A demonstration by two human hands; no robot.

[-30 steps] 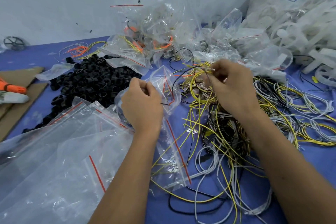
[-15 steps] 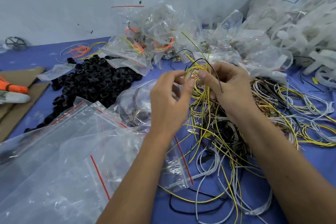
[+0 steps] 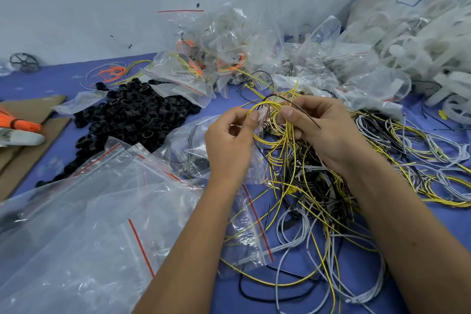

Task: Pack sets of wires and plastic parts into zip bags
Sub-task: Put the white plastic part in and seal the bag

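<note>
Clutter everywhere on the blue table. A heap of black plastic rings sits to the left of centre, and behind it filled zip bags pile up against the grey wall. Far right, a big sack of white plastic parts leans in. On the left edge, cardboard sheets carry an orange wire bundle, and a small black wheel lies back by the wall. Loose orange and yellow strands rest near it.

In the foreground, empty zip bags with red seal lines overlap and cover the lower left. One part-filled zip bag lies just behind the left wrist, half hidden by it. A tangle of wires (yellow, grey, black) spreads across the right half, running under both forearms.

Now the hands, raised close together above that tangle. The left hand pinches a looped yellow wire between thumb and forefinger, other fingers curled in. The right hand holds the same loop from the other side, thumb pressed over the strands, with a black wire crossing its fingers. The yellow strands hang from the two grips down into the pile. Both forearms angle in from the bottom edge.
</note>
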